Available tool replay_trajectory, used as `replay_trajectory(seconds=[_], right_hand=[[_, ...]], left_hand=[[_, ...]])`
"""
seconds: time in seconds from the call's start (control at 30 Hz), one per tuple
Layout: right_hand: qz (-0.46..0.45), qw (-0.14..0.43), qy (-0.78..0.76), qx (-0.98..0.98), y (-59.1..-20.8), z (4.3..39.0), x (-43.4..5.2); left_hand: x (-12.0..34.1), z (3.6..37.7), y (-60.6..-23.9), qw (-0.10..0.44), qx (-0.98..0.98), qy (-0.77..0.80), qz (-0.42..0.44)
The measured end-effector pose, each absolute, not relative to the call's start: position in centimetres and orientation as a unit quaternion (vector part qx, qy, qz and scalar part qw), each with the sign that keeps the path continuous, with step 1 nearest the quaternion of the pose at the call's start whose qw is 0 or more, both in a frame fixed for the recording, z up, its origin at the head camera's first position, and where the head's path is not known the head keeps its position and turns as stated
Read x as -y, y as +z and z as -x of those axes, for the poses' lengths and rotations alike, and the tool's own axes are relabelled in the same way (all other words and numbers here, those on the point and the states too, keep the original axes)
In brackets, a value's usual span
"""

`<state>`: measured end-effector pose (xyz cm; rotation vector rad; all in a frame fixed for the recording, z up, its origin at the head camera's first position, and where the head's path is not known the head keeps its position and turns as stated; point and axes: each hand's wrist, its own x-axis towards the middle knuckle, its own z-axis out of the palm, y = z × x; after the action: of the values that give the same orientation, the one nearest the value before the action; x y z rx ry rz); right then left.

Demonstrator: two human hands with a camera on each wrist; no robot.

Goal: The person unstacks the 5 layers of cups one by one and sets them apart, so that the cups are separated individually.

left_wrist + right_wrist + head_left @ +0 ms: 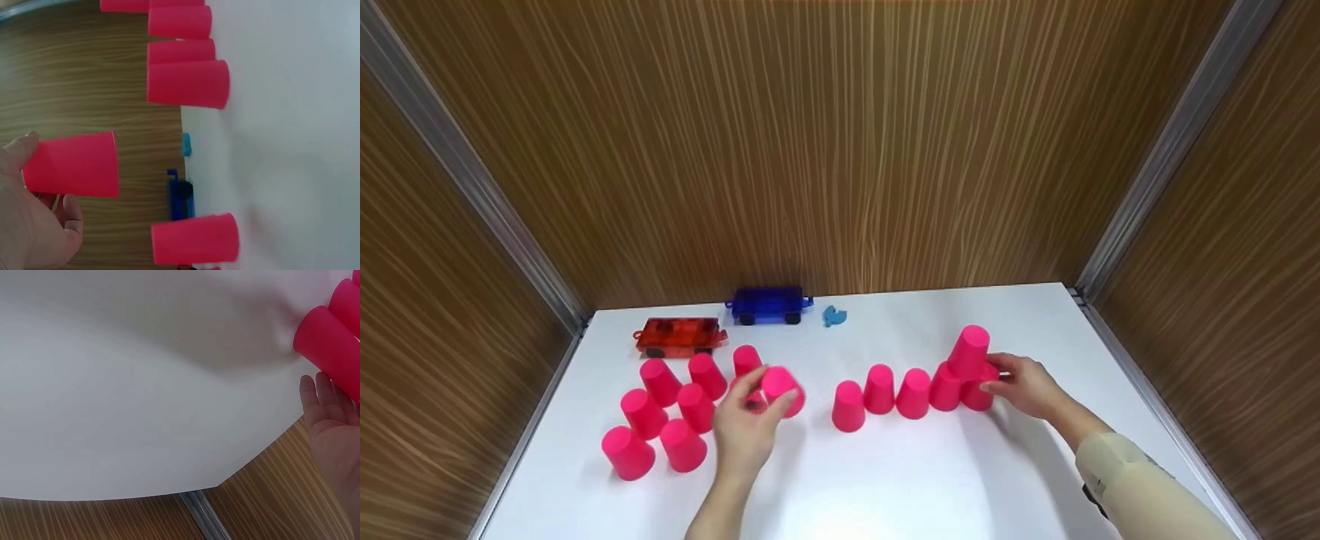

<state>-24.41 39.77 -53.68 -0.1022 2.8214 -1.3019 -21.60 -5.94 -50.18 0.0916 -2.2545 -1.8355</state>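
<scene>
Spreading across most of the scene, the white rectangular tabletop (885, 480) carries everything, with wood-grain walls around it. Near its far left edge stand a blue translucent toy wagon (769, 304) and, left of it, a red translucent toy wagon (679, 336). A cluster of upturned pink plastic cups (660, 416) sits on the left, and a row of upturned pink plastic cups (896, 394) runs on the right, with one stacked pink cup (969, 351) resting on top at its right end. The left hand (746, 431) holds a single pink plastic cup (782, 390) between the two groups, fingers and thumb curled round it. The right hand (1024, 386) touches the row's right-end cup with loosely bent fingers. A small blue plastic piece (834, 316) lies right of the blue wagon
</scene>
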Motion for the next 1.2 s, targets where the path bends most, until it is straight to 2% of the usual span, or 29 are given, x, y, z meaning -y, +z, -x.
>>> replay_trajectory(seconds=[0.33,0.63,0.83,1.2], right_hand=[[0.025,0.019,-0.418,-0.908,-53.5,24.5,-40.0],[0.022,0.023,-0.421,-0.907,-53.8,24.5,-39.9],[0.039,0.012,-0.429,-0.902,-54.0,24.4,-40.0],[0.032,0.018,-0.429,-0.903,-53.9,24.4,-39.9]], left_hand=[[10.1,19.8,-52.9,0.066,0.785,-0.593,-0.164],[11.1,19.6,-55.5,0.045,0.778,-0.596,-0.193],[11.0,20.0,-56.8,0.062,0.776,-0.603,-0.174],[11.1,20.8,-57.6,0.033,0.774,-0.601,-0.198]])
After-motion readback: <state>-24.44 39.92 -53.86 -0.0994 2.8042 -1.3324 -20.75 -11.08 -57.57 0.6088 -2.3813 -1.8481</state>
